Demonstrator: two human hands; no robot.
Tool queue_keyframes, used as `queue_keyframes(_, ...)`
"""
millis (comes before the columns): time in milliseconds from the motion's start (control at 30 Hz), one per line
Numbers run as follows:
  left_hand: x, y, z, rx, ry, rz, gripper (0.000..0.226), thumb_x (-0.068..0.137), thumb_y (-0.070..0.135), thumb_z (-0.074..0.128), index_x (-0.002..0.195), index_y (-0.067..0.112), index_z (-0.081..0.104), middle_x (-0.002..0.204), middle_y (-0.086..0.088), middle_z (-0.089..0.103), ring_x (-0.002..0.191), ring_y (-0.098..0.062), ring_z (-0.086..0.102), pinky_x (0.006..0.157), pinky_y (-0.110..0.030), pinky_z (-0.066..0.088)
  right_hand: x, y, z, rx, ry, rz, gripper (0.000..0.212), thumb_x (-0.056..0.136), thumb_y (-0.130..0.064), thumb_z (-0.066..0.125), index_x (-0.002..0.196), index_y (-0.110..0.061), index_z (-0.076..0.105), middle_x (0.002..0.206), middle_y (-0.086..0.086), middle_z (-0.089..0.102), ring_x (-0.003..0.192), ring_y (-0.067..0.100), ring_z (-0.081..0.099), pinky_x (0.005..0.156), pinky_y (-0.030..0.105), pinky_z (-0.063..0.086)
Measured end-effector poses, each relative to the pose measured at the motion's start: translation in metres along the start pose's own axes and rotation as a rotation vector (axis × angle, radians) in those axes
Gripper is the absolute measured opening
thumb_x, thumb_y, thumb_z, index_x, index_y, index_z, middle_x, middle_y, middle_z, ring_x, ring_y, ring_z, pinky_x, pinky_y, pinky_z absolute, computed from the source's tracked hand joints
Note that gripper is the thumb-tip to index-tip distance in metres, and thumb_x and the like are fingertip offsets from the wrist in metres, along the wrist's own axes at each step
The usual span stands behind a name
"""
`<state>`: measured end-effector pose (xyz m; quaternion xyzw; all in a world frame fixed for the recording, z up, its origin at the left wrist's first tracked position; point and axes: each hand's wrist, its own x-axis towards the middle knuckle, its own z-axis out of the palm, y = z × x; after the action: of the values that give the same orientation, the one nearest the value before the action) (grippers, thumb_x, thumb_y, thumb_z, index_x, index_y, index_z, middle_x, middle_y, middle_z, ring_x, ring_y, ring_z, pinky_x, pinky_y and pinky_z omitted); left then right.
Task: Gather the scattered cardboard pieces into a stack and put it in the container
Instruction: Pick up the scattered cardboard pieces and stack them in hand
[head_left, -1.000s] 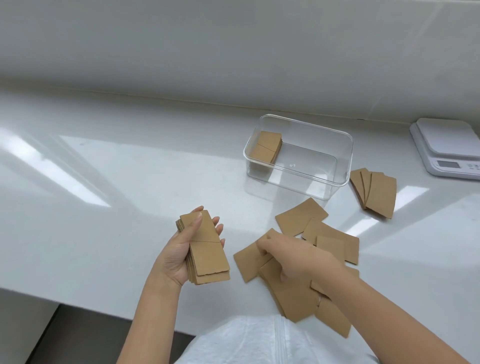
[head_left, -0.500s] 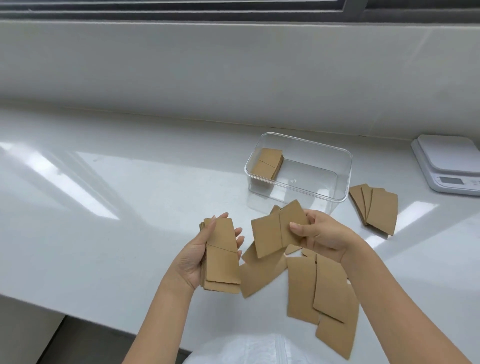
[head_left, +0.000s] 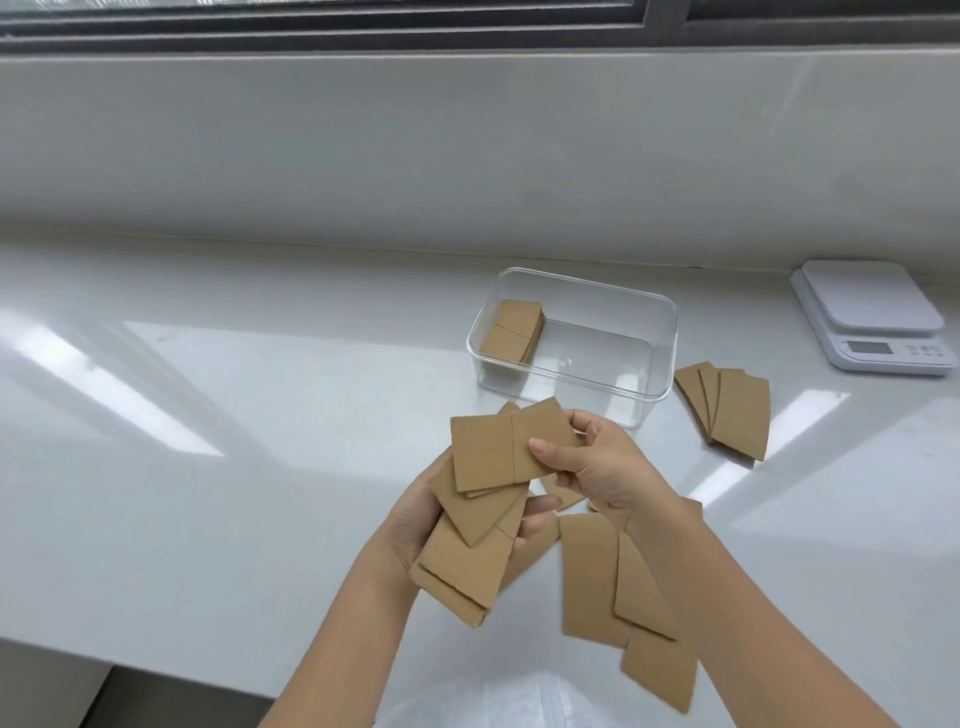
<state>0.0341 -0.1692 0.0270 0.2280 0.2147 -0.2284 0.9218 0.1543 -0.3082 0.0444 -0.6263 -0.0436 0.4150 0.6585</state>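
Note:
My left hand (head_left: 410, 525) grips a stack of brown cardboard pieces (head_left: 462, 566), held tilted above the counter's front. My right hand (head_left: 597, 467) pinches a few cardboard pieces (head_left: 493, 447) and holds them over the top of that stack, touching it. Several loose pieces (head_left: 592, 577) lie on the counter under my right forearm. A fanned group of pieces (head_left: 732, 410) lies right of the clear plastic container (head_left: 660, 332). Inside the container, at its left end, sits a small stack of cardboard (head_left: 511, 330).
A white kitchen scale (head_left: 872, 317) stands at the far right of the white counter (head_left: 208, 415). A grey wall with a window ledge rises behind. The counter's front edge runs close to my body at the lower left.
My right hand lifted a few pieces off the counter and carried them left onto the stack in my left hand. The left hand moved right to meet them.

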Motion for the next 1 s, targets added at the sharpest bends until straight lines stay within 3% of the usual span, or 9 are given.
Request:
queue_keyframes(167,-0.005,0.007,0.0,0.012,-0.052,0.051,0.061,0.063,0.038,0.08,0.113,0.005,0.066,0.102,-0.015,0.068,0.076,-0.026,0.067,0.067,-0.035,0.055,-0.007,-0.012,0.0,-0.126,0.036,-0.111,0.027,0.075,-0.004,0.073,0.093,-0.022,0.065,0.081,0.001,0.063,0.063,0.008,0.056,0.057,0.023,0.041)
queue_keyframes(267,-0.009,0.009,0.0,0.04,0.006,0.134,0.049,0.072,0.042,0.071,0.109,0.01,0.068,0.096,-0.013,0.068,0.072,-0.025,0.065,0.063,-0.034,0.054,-0.011,-0.021,-0.005,-0.124,-0.063,-0.142,0.024,0.077,-0.003,0.07,0.096,-0.016,0.066,0.08,0.001,0.065,0.066,0.011,0.057,0.057,0.022,0.044)
queue_keyframes(367,-0.012,0.009,0.003,0.08,0.075,0.247,0.033,0.085,0.041,0.054,0.093,0.015,0.072,0.081,-0.009,0.068,0.066,-0.024,0.062,0.057,-0.031,0.052,-0.014,-0.029,-0.001,-0.32,-0.119,-0.148,0.023,0.073,0.0,0.074,0.09,-0.012,0.064,0.073,0.004,0.063,0.055,0.005,0.056,0.05,0.015,0.043)
queue_keyframes(500,-0.013,0.01,0.007,0.197,0.059,0.189,0.05,0.085,0.049,0.047,0.11,0.011,0.068,0.098,-0.015,0.068,0.085,-0.033,0.064,0.068,-0.036,0.053,-0.01,-0.024,0.019,-0.541,0.05,-0.252,0.031,0.063,-0.011,0.084,0.085,-0.021,0.065,0.076,-0.002,0.064,0.065,0.006,0.06,0.064,0.021,0.049)
queue_keyframes(633,-0.018,0.01,0.001,0.272,0.021,0.205,0.063,0.07,0.053,0.069,0.115,0.011,0.066,0.106,-0.014,0.068,0.081,-0.026,0.066,0.069,-0.036,0.053,-0.008,-0.017,0.032,-0.784,0.13,-0.424,0.04,0.061,-0.022,0.084,0.094,-0.027,0.063,0.091,-0.012,0.053,0.083,0.002,0.05,0.068,0.012,0.037)
queue_keyframes(767,-0.026,0.009,-0.013,0.214,0.078,0.289,0.069,0.054,0.046,0.084,0.111,0.01,0.069,0.111,-0.014,0.069,0.085,-0.026,0.068,0.071,-0.039,0.055,-0.008,-0.014,0.03,-0.637,0.339,-0.717,0.027,0.074,-0.02,0.075,0.095,-0.024,0.058,0.089,-0.016,0.052,0.084,-0.001,0.052,0.072,0.007,0.039)
queue_keyframes(867,-0.033,0.008,-0.022,0.14,0.056,0.345,0.058,0.056,0.045,0.084,0.106,0.019,0.072,0.106,-0.011,0.071,0.09,-0.026,0.068,0.075,-0.043,0.056,-0.003,-0.002,0.014,-0.718,0.366,-0.525,0.019,0.078,-0.026,0.069,0.092,-0.024,0.056,0.087,-0.005,0.061,0.077,0.011,0.057,0.071,0.024,0.045)
queue_keyframes(933,-0.037,0.005,-0.03,0.104,0.052,0.36,0.057,0.059,0.045,0.082,0.111,0.023,0.07,0.1,-0.01,0.072,0.088,-0.029,0.068,0.076,-0.043,0.055,-0.002,0.014,0.006,-1.05,0.184,-0.221,0.039,0.074,-0.044,0.069,0.104,-0.022,0.055,0.098,-0.003,0.061,0.084,0.013,0.058,0.076,0.031,0.049)
queue_keyframes(1000,-0.037,0.003,-0.037,0.02,0.08,0.376,0.077,0.06,0.042,0.083,0.129,0.02,0.055,0.099,-0.011,0.069,0.085,-0.029,0.066,0.071,-0.041,0.055,-0.003,0.035,0.008,-1.326,0.04,-0.017,0.069,0.069,-0.059,0.067,0.121,-0.018,0.048,0.117,-0.001,0.056,0.106,0.019,0.053,0.087,0.035,0.047)
